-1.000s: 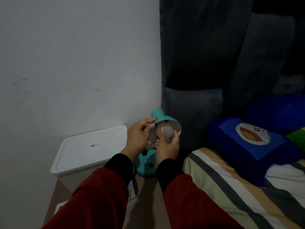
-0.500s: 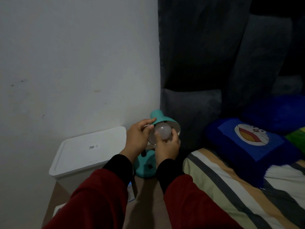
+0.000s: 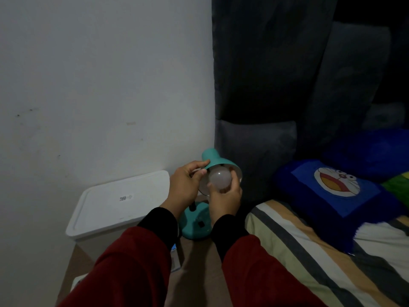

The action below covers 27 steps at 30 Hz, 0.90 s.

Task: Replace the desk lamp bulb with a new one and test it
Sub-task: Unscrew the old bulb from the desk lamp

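A teal desk lamp stands on a brown surface by the wall, its shade (image 3: pixel 215 159) tipped toward me and its round base (image 3: pixel 195 224) below my hands. A frosted white bulb (image 3: pixel 219 178) sits in the mouth of the shade, unlit. My left hand (image 3: pixel 186 185) pinches the rim of the shade between thumb and fingers. My right hand (image 3: pixel 224 196) wraps the bulb from below, thumb and fingers on its sides. The bulb's screw end is hidden inside the shade.
A white lidded plastic box (image 3: pixel 119 202) sits left of the lamp against the white wall. A dark padded headboard (image 3: pixel 265 85) rises behind. To the right lies a bed with a striped cover (image 3: pixel 309 251) and a blue cartoon pillow (image 3: pixel 336 185).
My right hand's fingers have shifted around the bulb, leaving more of its front showing. My left hand keeps its hold on the shade.
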Each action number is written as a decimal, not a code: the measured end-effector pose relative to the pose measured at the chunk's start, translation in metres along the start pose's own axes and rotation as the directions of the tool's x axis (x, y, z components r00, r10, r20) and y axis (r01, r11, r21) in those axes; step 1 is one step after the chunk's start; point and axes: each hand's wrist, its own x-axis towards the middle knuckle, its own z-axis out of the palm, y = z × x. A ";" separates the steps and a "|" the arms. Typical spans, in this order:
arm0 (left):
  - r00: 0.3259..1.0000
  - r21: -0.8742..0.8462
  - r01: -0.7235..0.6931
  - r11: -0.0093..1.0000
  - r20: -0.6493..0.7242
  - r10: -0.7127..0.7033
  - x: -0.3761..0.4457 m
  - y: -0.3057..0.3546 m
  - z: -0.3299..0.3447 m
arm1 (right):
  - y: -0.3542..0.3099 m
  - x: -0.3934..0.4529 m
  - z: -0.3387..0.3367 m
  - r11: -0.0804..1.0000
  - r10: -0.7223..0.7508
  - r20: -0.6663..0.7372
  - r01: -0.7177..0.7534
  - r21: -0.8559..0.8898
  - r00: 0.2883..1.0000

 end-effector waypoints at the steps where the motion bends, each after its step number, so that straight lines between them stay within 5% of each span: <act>1: 1.000 0.004 -0.001 1.000 -0.002 0.001 0.000 0.000 0.000 | -0.001 0.000 0.000 1.000 -0.014 0.000 0.014 0.009 1.000; 7: 1.000 0.008 0.003 1.000 0.012 -0.003 0.000 0.001 -0.001 | -0.003 -0.003 0.002 0.970 0.103 0.069 -0.116 0.215 0.992; 14: 1.000 0.011 0.009 1.000 0.006 -0.009 0.001 0.001 -0.001 | 0.001 0.001 -0.002 1.000 0.017 -0.003 -0.017 0.002 1.000; 18: 1.000 0.011 0.007 1.000 0.004 -0.007 0.000 0.003 0.001 | -0.002 0.002 0.000 0.996 -0.038 0.021 0.036 0.084 0.999; 22: 1.000 0.001 0.012 1.000 0.009 -0.012 0.000 0.004 0.000 | -0.006 0.002 -0.001 0.960 0.118 0.122 -0.144 0.242 0.986; 27: 1.000 0.004 0.013 1.000 0.013 -0.013 0.000 0.004 0.000 | -0.002 0.003 -0.005 0.998 0.069 0.019 -0.069 0.000 0.997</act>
